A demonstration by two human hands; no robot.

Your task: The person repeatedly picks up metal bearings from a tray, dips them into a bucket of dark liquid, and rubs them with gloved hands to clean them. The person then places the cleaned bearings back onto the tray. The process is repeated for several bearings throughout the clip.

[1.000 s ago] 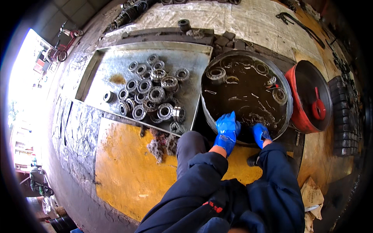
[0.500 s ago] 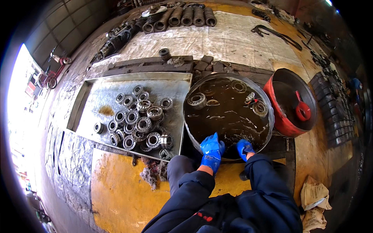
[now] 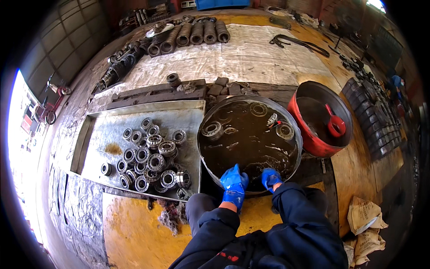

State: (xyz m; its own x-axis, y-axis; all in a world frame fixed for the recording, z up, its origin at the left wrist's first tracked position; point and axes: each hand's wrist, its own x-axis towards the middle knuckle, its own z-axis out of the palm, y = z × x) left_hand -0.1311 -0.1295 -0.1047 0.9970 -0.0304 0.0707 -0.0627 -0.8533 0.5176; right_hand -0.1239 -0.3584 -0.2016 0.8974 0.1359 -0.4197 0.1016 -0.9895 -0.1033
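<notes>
Both hands wear blue gloves at the near edge of a round metal tub (image 3: 297, 167) of murky brown liquid. My left hand (image 3: 234, 180) is closed over the near rim, thumb side up; whatever its fingers hold is hidden. To its right, my right hand (image 3: 270, 178) is closed with its fingertips low at the liquid, and I cannot make out what is in them. Ripples show on the surface just beyond it. Farther off in the tub sit a large bearing (image 3: 212, 130) at left, a bearing (image 3: 285, 131) at right and a ring (image 3: 258, 109) at the back.
A shallow metal tray (image 3: 96, 134) on the left carries a pile of steel bearings (image 3: 156, 162). Right of the tub stands a red drum (image 3: 299, 127) with a red scoop (image 3: 336, 125) inside. A single bearing (image 3: 173, 80) rests on dark timber behind the tray. Paper sacks (image 3: 366, 216) lie at lower right.
The view has tilted up and shifted, so the tub and tray appear lower and farther left. Both hands stay at the near rim, with little visible change in their grip.
</notes>
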